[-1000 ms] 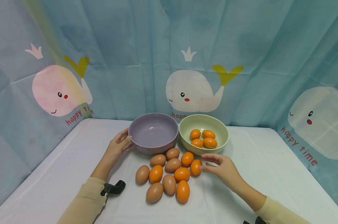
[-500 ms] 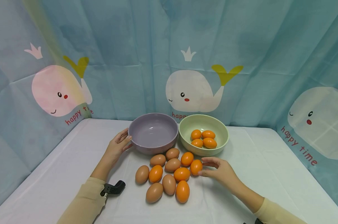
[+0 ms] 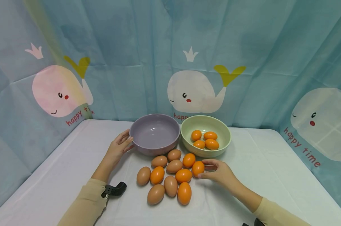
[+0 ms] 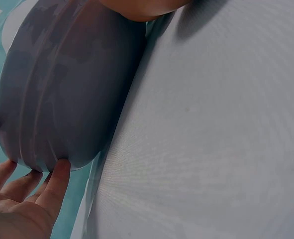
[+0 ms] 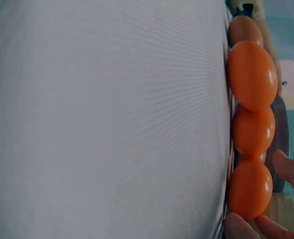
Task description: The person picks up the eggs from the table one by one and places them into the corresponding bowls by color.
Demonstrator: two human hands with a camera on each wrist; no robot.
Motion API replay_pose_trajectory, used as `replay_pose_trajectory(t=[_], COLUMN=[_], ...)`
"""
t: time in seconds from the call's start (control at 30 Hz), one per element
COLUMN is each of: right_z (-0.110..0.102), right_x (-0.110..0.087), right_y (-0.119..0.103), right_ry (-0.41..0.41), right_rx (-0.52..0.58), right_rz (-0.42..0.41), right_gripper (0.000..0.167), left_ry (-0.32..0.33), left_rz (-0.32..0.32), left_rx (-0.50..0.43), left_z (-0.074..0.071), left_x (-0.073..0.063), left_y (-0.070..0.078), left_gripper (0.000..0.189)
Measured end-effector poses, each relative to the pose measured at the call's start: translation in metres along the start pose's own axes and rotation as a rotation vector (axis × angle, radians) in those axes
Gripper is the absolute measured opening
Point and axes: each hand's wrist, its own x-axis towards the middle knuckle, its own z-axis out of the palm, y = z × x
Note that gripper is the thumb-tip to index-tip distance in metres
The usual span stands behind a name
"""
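Observation:
My left hand (image 3: 118, 148) holds the left side of a purple bowl (image 3: 153, 135); in the left wrist view the fingertips (image 4: 62, 167) press its outer wall. Around the rightmost orange egg (image 3: 198, 169), the fingers and thumb of my right hand (image 3: 219, 172) are spread on either side. In the right wrist view its fingertips (image 5: 239, 226) touch that egg's end, while the thumb (image 5: 288, 169) looks slightly apart. Several orange eggs (image 3: 184, 193) and brown eggs (image 3: 155, 194) lie loose in a cluster on the table. A light green bowl (image 3: 227, 138) holds several orange eggs.
The two bowls stand side by side at the back of the white-covered table (image 3: 266, 169). A blue curtain (image 3: 148, 62) printed with whales hangs behind and along both sides. Black wrist mounts (image 3: 115, 190) sit at the sleeves.
My right hand has come down and slightly left, its fingers and thumb now at the rightmost orange egg. The left hand, both bowls and the loose eggs stay put.

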Motion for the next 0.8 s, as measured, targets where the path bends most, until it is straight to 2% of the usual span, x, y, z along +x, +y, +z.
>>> replay_pose_trajectory(t=[0.23, 0.6, 0.8], right_z=[0.0041, 0.0079, 0.0085], right_x=[-0.0001, 0.0031, 0.0032], right_y=[-0.0041, -0.0044, -0.0078], right_ry=[0.002, 0.046, 0.038], right_rx=[-0.036, -0.053, -0.043], right_rz=[-0.021, -0.004, 0.003], right_gripper=[0.064, 0.057, 0.058], left_ry=[0.003, -0.002, -0.004], left_rz=[-0.002, 0.003, 0.006], left_rx=[-0.002, 0.003, 0.004], left_z=[0.0001, -0.0002, -0.0004], left_x=[0.0003, 0.0011, 0.0008], left_y=[-0.0004, -0.0009, -0.001], left_gripper=[0.068, 0.068, 0.068])
